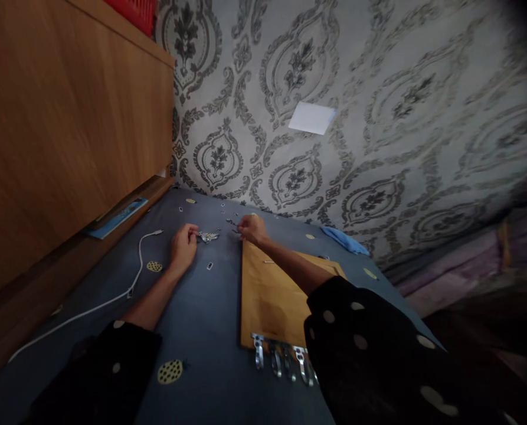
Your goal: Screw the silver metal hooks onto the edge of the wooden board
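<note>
My left hand (184, 247) rests on the blue cloth with its fingers curled together. Its fingertips meet the edge of a small heap of shiny metal pieces (208, 237); whether they pinch one is hidden. To the right, my right hand (251, 229) pinches a small dark metal piece (232, 223) that points left, just beyond the wooden board (267, 295). Along the board's near edge hangs a row of silver metal clips (258, 350), partly covered by my right sleeve. A thin light stick (269, 262) lies on the board under my right forearm.
A white cable (108, 302) curves along the left side. The wooden cabinet (77, 118) stands at left, with a blue booklet (120, 217) on its lower ledge. A patterned wall (254, 118) rises behind. A folded blue cloth (345, 241) lies at back right.
</note>
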Motion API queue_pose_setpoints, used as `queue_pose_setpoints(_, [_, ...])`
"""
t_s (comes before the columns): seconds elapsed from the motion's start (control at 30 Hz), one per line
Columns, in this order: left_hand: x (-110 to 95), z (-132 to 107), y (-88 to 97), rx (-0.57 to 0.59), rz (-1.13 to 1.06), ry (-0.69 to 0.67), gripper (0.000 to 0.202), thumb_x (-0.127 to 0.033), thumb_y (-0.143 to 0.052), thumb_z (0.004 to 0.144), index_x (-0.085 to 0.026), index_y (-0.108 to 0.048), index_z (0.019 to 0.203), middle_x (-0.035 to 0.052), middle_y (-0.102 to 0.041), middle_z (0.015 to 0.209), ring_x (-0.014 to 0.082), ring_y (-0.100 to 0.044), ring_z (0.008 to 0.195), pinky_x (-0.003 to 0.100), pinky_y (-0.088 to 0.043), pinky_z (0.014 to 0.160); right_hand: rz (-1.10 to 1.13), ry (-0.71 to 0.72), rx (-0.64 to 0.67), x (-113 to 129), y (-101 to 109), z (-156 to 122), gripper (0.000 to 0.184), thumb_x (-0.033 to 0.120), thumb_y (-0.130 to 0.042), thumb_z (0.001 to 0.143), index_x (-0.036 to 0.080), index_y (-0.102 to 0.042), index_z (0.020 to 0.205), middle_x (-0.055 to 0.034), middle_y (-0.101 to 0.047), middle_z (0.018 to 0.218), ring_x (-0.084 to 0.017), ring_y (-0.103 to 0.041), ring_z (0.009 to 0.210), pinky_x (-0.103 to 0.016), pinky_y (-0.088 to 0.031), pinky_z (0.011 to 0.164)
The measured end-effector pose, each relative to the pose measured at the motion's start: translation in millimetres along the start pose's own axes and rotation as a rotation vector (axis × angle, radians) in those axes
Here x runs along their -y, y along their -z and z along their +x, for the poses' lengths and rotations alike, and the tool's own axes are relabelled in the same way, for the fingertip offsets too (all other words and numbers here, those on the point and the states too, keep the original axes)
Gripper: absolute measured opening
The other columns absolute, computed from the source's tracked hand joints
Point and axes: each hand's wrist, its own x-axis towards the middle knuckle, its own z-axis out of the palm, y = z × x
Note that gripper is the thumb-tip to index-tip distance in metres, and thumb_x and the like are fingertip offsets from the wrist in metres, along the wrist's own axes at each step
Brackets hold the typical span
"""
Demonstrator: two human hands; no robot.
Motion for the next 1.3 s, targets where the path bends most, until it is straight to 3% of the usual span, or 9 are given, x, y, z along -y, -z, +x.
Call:
queue_pose_setpoints(0.2, [-6.9,-3.7,4.8,-0.016,0.032,-0.047,0.034,-0.037,-0.063,0.098,-0.016,-0.060,0.125,0.0095,-0.064,0.123,0.0225,-0.066,0.105,0.044,-0.058,0.089,0.342,-0.076,0.239,-37.2,15.7,-56.0,0.037,0.038,-0.063,0.096,0.017,-0.060,0.127,-0.0095,-0.064,0.127,-0.023,-0.066,0.107,-0.044,-0.058,0.090])
queue_pose_setpoints(0.4, [-28.1,-13.4,11.2,-0.030,0.038,-0.146,0.031,-0.037,-0.063,0.098,-0.015,-0.062,0.119,0.0082,-0.066,0.117,0.0210,-0.066,0.100,0.042,-0.058,0.087,0.481,-0.077,0.361,-70.5,35.2,-112.6,0.035,0.037,-0.063,0.096,0.017,-0.061,0.124,-0.0089,-0.065,0.123,-0.021,-0.067,0.103,-0.043,-0.059,0.087])
queue_pose_setpoints(0.53, [-55.2,-21.9,14.6,-0.035,0.008,-0.255,0.014,-0.026,-0.057,0.098,-0.016,-0.066,0.101,0.0044,-0.068,0.096,0.0193,-0.065,0.093,0.038,-0.054,0.086,0.544,-0.062,0.358,-82.1,44.0,-136.9,0.032,0.037,-0.063,0.096,0.016,-0.062,0.119,-0.0072,-0.067,0.115,-0.018,-0.068,0.095,-0.038,-0.060,0.081])
queue_pose_setpoints(0.63, [-82.5,-34.5,9.6,0.021,-0.036,-0.349,0.018,-0.017,-0.049,0.093,-0.019,-0.067,0.097,0.0037,-0.069,0.091,0.0182,-0.065,0.087,0.031,-0.052,0.075,0.598,-0.045,0.334,-85.7,45.4,-153.0,0.027,0.037,-0.063,0.096,0.015,-0.064,0.112,-0.0045,-0.068,0.103,-0.015,-0.067,0.083,-0.032,-0.059,0.072])
queue_pose_setpoints(0.73, [-111.7,-57.0,-0.9,0.163,-0.073,-0.454,0.017,-0.022,-0.050,0.092,-0.020,-0.067,0.096,0.0026,-0.070,0.091,0.0174,-0.065,0.084,0.029,-0.052,0.074,0.681,-0.035,0.297,-85.9,46.2,-169.7,0.022,0.035,-0.064,0.095,0.014,-0.065,0.097,0.0005,-0.067,0.084,-0.009,-0.061,0.065,-0.024,-0.053,0.058])
queue_pose_setpoints(0.8, [-129.7,-75.3,-8.5,0.273,-0.089,-0.512,0.016,-0.029,-0.054,0.092,-0.021,-0.066,0.099,0.0029,-0.070,0.095,0.0178,-0.065,0.087,0.030,-0.052,0.076,0.756,-0.033,0.263,-85.6,48.3,-180.7,0.021,0.031,-0.070,0.089,0.014,-0.062,0.079,0.0041,-0.063,0.068,-0.005,-0.054,0.051,-0.019,-0.043,0.048])
queue_pose_setpoints(0.93, [-158.4,-105.0,-20.3,0.428,-0.104,-0.583,0.031,-0.036,-0.066,0.088,-0.021,-0.061,0.115,0.0053,-0.068,0.114,0.0216,-0.063,0.108,0.034,-0.052,0.090,0.876,-0.031,0.237,-87.1,55.6,-197.7,0.023,0.033,-0.076,0.077,0.017,-0.062,0.067,0.0045,-0.064,0.058,-0.004,-0.051,0.044,-0.019,-0.034,0.043])
queue_pose_setpoints(1.1, [-177.6,-117.8,-32.3,0.468,-0.040,-0.783,0.037,-0.036,-0.068,0.092,-0.022,-0.054,0.123,0.0065,-0.066,0.118,0.0220,-0.061,0.113,0.038,-0.050,0.098,0.919,-0.004,0.216,-88.6,61.6,-211.3,0.020,0.029,-0.074,0.074,0.018,-0.062,0.063,0.0050,-0.062,0.053,-0.005,-0.051,0.041,-0.019,-0.033,0.042])
queue_pose_setpoints(1.3, [-182.9,-123.8,-46.1,0.484,-0.021,-0.742,0.036,-0.038,-0.070,0.091,-0.023,-0.054,0.119,0.0046,-0.068,0.114,0.0216,-0.064,0.109,0.037,-0.051,0.094,0.944,0.030,0.218,-95.3,61.5,-225.2,0.020,0.030,-0.071,0.075,0.018,-0.061,0.062,0.0067,-0.058,0.046,-0.005,-0.051,0.039,-0.019,-0.032,0.041])
